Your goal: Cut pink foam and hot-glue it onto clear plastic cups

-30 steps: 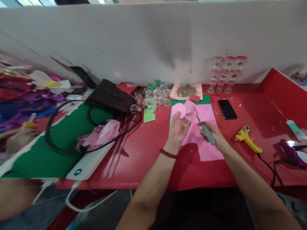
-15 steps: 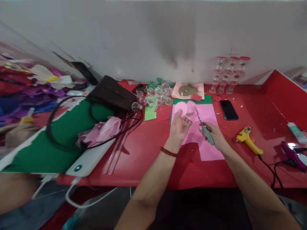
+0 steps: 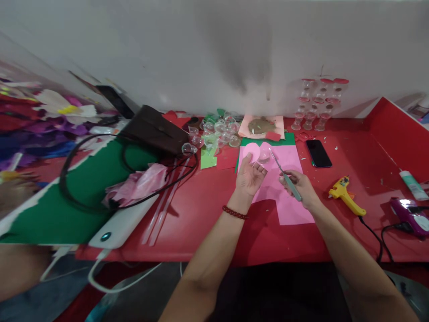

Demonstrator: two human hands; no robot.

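My left hand (image 3: pixel 250 176) pinches a small rounded piece of pink paper (image 3: pixel 252 152) between thumb and fingers, palm turned up. Beside it, another pink bit (image 3: pixel 264 152) shows near the blade tip; whether the two are joined I cannot tell. In my right hand (image 3: pixel 300 188) are scissors (image 3: pixel 291 184) with a grey-green handle, their thin blades pointing away toward the pink paper. Underneath both hands lies a larger pink sheet (image 3: pixel 288 210) with a cut-out edge, on top of a green sheet (image 3: pixel 284 139).
Clear plastic cups (image 3: pixel 219 132) are heaped behind my left hand. To the right lie a phone (image 3: pixel 318 153), a yellow glue gun (image 3: pixel 346 197) with its cord, and a glue bottle (image 3: pixel 414 185). A dark bag (image 3: pixel 157 132) and a power bank (image 3: pixel 117 228) sit left, near another person's hand (image 3: pixel 16 192).
The view has shifted slightly, moving everything a little left. The pink piece in my left hand looks turned and narrower. The scissors stay close to the paper. The other person's hand has moved left.
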